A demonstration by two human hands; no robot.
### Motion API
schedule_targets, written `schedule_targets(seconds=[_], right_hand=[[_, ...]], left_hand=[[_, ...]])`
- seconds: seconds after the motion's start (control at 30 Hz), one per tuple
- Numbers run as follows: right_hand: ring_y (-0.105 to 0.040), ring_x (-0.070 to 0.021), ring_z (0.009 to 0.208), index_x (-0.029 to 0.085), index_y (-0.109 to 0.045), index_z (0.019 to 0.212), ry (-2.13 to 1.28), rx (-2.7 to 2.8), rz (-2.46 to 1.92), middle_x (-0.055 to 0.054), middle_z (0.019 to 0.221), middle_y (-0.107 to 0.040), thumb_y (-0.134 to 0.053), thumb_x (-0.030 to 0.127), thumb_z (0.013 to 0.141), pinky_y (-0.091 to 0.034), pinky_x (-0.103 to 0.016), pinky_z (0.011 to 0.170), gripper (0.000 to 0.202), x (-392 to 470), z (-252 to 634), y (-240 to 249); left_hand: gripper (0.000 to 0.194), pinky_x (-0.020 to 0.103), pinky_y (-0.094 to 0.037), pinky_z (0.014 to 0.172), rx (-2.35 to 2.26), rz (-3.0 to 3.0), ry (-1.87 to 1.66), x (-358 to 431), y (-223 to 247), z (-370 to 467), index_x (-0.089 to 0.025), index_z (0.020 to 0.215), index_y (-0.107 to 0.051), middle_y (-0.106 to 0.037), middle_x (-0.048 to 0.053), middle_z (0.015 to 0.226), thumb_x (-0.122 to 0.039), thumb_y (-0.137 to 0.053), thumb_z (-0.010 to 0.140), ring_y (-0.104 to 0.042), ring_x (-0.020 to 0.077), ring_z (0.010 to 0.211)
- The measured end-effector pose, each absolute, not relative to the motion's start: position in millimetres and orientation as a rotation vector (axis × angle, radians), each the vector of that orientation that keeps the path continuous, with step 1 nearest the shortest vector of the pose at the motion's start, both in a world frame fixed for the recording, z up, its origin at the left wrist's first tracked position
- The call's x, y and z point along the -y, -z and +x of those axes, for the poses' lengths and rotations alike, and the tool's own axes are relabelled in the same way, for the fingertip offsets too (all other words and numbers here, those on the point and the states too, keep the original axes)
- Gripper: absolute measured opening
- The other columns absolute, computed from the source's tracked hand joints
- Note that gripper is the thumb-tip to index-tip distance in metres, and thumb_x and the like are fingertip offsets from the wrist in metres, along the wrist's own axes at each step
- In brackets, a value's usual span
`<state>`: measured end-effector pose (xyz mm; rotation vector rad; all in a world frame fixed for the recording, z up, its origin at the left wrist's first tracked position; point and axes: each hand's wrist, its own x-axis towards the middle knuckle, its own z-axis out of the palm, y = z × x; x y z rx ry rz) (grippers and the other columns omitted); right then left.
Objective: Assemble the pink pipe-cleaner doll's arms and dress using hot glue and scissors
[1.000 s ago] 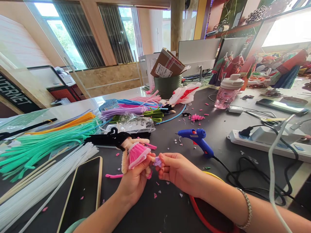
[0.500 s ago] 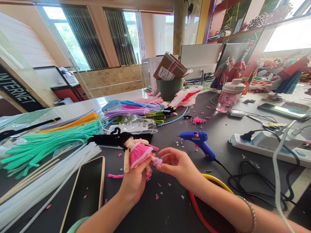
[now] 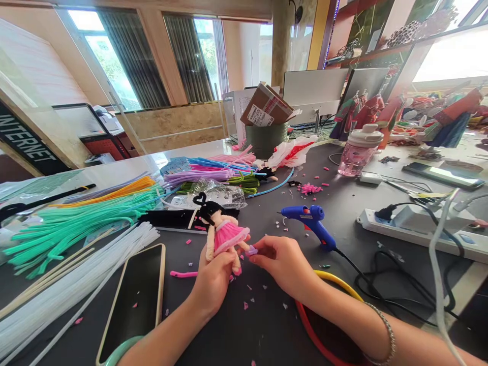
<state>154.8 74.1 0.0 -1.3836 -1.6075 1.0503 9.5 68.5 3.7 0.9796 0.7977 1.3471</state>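
A small doll (image 3: 230,235) with black hair, a heart-shaped loop on its head and a pink dress leans over my left hand (image 3: 213,279). The thumb and fingers of that hand are closed round its lower body and one leg. My right hand (image 3: 284,264) pinches a small lilac piece (image 3: 251,250) at the end of the doll's other leg. Right of the hands, a blue glue gun (image 3: 310,221) lies on the dark table (image 3: 232,340). Pink and lilac scraps are scattered below the hands.
Bundles of green (image 3: 87,221) and white pipe cleaners (image 3: 91,279) cover the left side, beside a phone (image 3: 133,300). A pink bottle (image 3: 358,152), a power strip (image 3: 412,231) and black cables are on the right. A cardboard box (image 3: 267,104) stands in a bin behind.
The doll has turned more upright and shifted slightly right, showing its head and hair loop. My left thumb has moved down from the skirt to the leg. My right hand has shifted slightly right.
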Motion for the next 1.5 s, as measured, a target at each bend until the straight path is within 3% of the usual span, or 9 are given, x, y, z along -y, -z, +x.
schedule_targets(seconds=[0.13,0.27,0.47,0.63,0.9,1.27,1.5], right_hand=[[-0.052,-0.0123,0.056,0.018,-0.064,0.071,-0.874,1.767,-1.438,0.002,0.059,-0.061,-0.061,0.019,0.075,-0.038,-0.023,0.054,0.005,-73,156,-1],[-0.049,-0.0116,0.056,0.017,-0.061,0.069,-0.705,1.957,-1.474,0.003,0.06,-0.056,-0.06,0.015,0.076,-0.036,-0.024,0.055,0.008,-73,156,-2],[-0.057,-0.0129,0.07,0.015,-0.06,0.075,-0.535,2.258,-1.574,0.001,0.075,-0.061,-0.059,0.024,0.085,-0.047,-0.029,0.066,0.014,-73,156,-4],[-0.062,-0.0159,0.083,0.015,-0.062,0.094,-0.499,2.455,-1.666,-0.003,0.093,-0.065,-0.055,0.032,0.09,-0.051,-0.036,0.075,0.019,-72,155,-11],[-0.063,-0.0166,0.085,0.015,-0.061,0.1,-0.468,2.565,-1.774,-0.004,0.098,-0.064,-0.054,0.032,0.09,-0.052,-0.037,0.076,0.021,-69,152,-16],[-0.062,-0.017,0.084,0.016,-0.061,0.098,-0.384,2.408,-1.806,-0.003,0.091,-0.065,-0.055,0.037,0.089,-0.051,-0.037,0.075,0.024,-77,170,-21],[-0.062,-0.0167,0.087,0.016,-0.062,0.098,-0.354,2.376,-1.836,-0.004,0.098,-0.064,-0.054,0.033,0.09,-0.051,-0.037,0.077,0.02,-76,172,-22]], left_hand=[[0.057,0.029,-0.043,0.059,-0.685,0.991,-1.31,-69,-4,8,-0.019,0.123,-0.045,-0.063,0.002,0.074,-0.017,-0.055,0.067,-0.054,0.0151,0.062],[0.051,0.028,-0.044,0.053,-0.735,1.033,-1.297,-71,-3,8,-0.019,0.125,-0.045,-0.06,0.003,0.079,-0.029,-0.058,0.076,-0.052,0.0132,0.057],[0.046,0.023,-0.042,0.046,-0.838,1.043,-1.287,-74,4,10,-0.022,0.121,-0.051,-0.057,0.003,0.093,-0.029,-0.062,0.077,-0.048,0.0091,0.055],[0.04,0.022,-0.04,0.043,-0.897,1.084,-1.245,-72,6,10,-0.019,0.113,-0.055,-0.056,-0.001,0.082,-0.031,-0.065,0.076,-0.044,0.0058,0.046],[0.03,0.023,-0.039,0.036,-0.97,1.128,-1.189,-70,4,12,-0.018,0.105,-0.055,-0.051,-0.006,0.063,-0.031,-0.06,0.078,-0.044,0.0065,0.034],[0.034,0.018,-0.036,0.035,-1.014,1.159,-1.293,-88,3,-6,-0.017,0.098,-0.063,-0.065,0.004,0.091,-0.03,-0.07,0.068,-0.049,0.0075,0.049],[0.035,0.023,-0.036,0.033,-1.011,1.143,-1.287,-96,-2,-9,-0.013,0.097,-0.064,-0.068,0.008,0.092,-0.03,-0.068,0.067,-0.041,0.0041,0.035]])
